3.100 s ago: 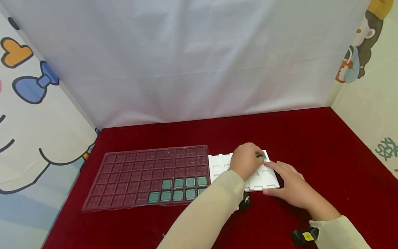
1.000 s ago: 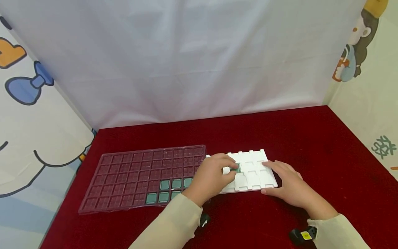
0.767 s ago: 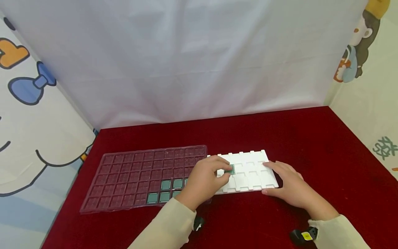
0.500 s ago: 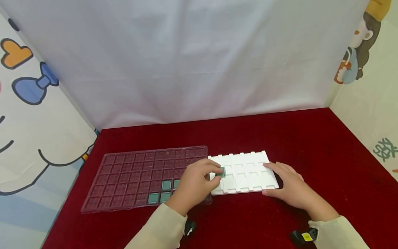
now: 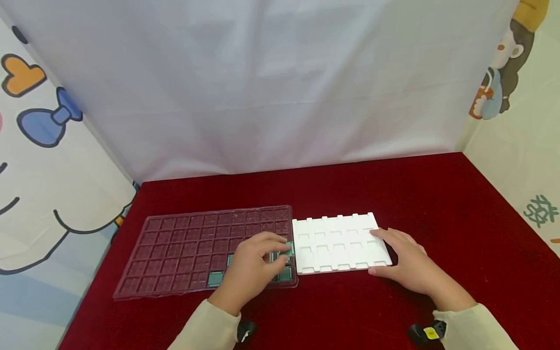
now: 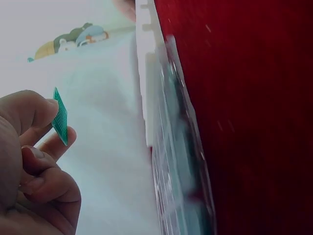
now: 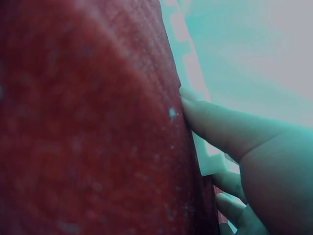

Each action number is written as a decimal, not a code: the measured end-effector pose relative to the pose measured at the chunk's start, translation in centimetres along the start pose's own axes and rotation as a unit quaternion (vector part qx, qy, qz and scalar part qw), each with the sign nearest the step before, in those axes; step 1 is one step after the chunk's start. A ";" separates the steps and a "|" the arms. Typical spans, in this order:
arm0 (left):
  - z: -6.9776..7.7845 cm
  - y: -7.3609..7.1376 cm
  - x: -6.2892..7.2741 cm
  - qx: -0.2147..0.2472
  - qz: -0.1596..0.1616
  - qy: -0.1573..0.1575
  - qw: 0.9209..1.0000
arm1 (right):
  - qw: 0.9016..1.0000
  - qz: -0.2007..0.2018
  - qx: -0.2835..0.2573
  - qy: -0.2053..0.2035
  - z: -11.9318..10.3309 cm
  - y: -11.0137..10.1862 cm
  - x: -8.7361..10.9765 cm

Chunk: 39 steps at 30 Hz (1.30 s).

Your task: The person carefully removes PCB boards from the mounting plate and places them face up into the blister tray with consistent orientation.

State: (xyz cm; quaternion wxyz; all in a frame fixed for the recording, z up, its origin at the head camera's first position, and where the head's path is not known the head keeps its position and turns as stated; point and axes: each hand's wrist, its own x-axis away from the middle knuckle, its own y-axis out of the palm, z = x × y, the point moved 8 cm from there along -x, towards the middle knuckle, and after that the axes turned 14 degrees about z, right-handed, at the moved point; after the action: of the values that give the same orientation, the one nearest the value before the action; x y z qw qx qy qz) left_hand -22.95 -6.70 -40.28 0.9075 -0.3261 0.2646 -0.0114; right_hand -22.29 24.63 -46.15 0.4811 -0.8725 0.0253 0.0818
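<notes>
My left hand is above the right end of the clear plastic tray, which looks dark red over the cloth. Between thumb and fingertips it pinches a small green circuit board, tilted and apart from the tray in the left wrist view. Several more green boards sit in tray pockets beneath, such as the green board at the front; the hand hides some of them. My right hand rests at the right end of the white pocketed tray, with thumb near the front edge and index finger on top.
Dark red cloth covers the table. Both trays lie side by side, their ends close together. A white curtain hangs behind, with printed cloth panels at left and right.
My left hand has taken a green board from the white tray's far right corner and carried it left, over the clear tray. My right hand has stayed in place.
</notes>
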 end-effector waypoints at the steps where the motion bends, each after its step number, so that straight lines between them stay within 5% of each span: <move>1: -0.2 -0.3 0.1 -0.001 0.003 -0.001 1.000 | 1.000 0.001 0.001 0.000 0.0 0.0 0.0; 30: -7.4 -7.5 2.5 -0.085 0.010 -0.057 0.995 | 1.000 0.001 0.011 0.003 -0.1 0.1 -0.1; 39: -8.3 -8.7 2.9 -0.094 0.009 -0.043 0.995 | 1.000 -0.001 0.008 0.003 0.0 0.1 0.0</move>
State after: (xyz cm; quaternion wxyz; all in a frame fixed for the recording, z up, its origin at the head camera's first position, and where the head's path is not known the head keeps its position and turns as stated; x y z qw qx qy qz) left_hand -23.16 -18.97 -41.87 0.8835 -0.4075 0.2284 0.0356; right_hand -22.31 24.55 -46.22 0.4878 -0.8690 0.0269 0.0788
